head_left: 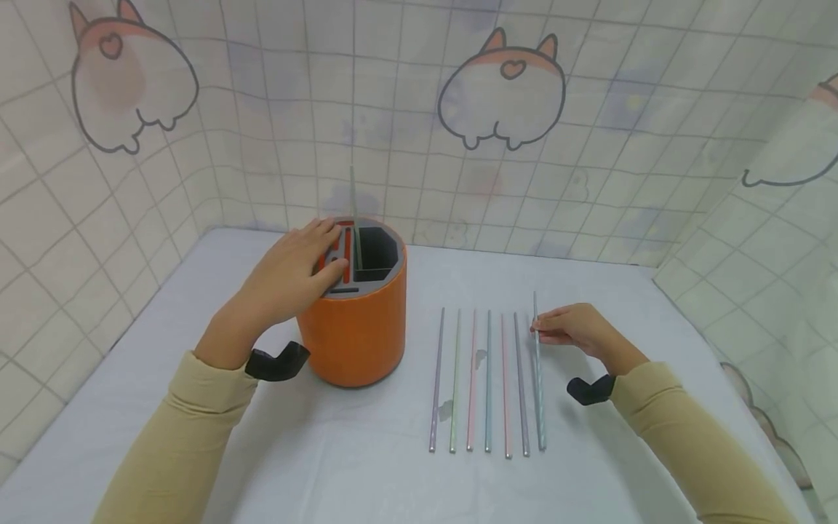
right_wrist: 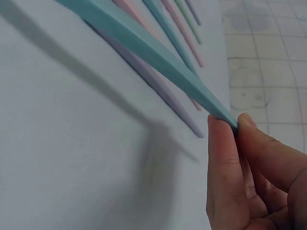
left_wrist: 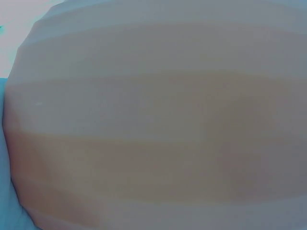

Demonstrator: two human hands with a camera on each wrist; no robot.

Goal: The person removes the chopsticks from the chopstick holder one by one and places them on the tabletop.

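- The right hand (head_left: pixel 576 331) pinches the far end of the teal stick (head_left: pixel 538 371) between thumb and fingertips (right_wrist: pixel 225 158); held so near its tip, the stick could swing or slip and knock the neighbouring sticks (head_left: pixel 487 382) out of line
- The left hand (head_left: pixel 291 273) lies flat-fingered on the orange holder (head_left: pixel 356 327), gripping nothing; leaning there might tip it
- The stick's long end trails toward the person, over the white table (head_left: pixel 327 451)

Left wrist view: wholly filled by a blurred orange surface (left_wrist: pixel 158 124); no edges or detail resolve. Orange holder (head_left: pixel 356 327): left compartments hidden beneath the left hand (head_left: pixel 288 280). Right wrist view: teal stick (right_wrist: pixel 144 45) cut off at the top edge; right hand (right_wrist: pixel 252 177) cropped at the right and bottom edges.
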